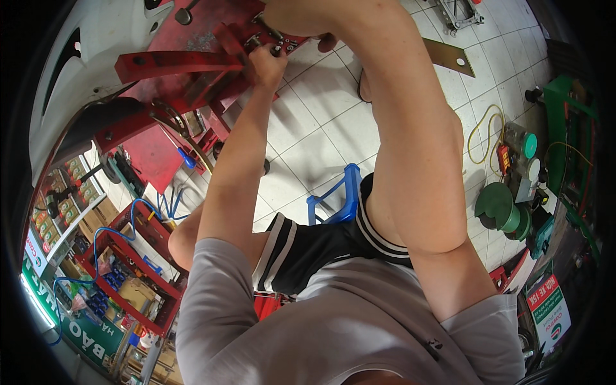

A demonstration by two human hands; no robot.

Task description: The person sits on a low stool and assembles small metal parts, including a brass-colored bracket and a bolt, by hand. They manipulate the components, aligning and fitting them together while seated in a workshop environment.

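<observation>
At the top of the head view, my left hand [266,65] is closed with its fingers bent against a red metal stand [186,64]. A short metal bolt-like part [253,42] sticks up beside its fingertips; what the fingers hold is hidden. My right hand [300,18] reaches in just beyond, cut off by the upper edge, its fingers mostly out of sight. Under it shows a curved metal piece [271,29]. Both hands are over a scuffed red surface [199,29].
White bodywork [70,70] curves along the upper left. A blue-handled screwdriver [186,158] lies by a red panel. Below are a red tool cart [122,282] and a blue hose [133,221]. A blue stool [346,192] stands between my legs; green spools [497,208] stand at right.
</observation>
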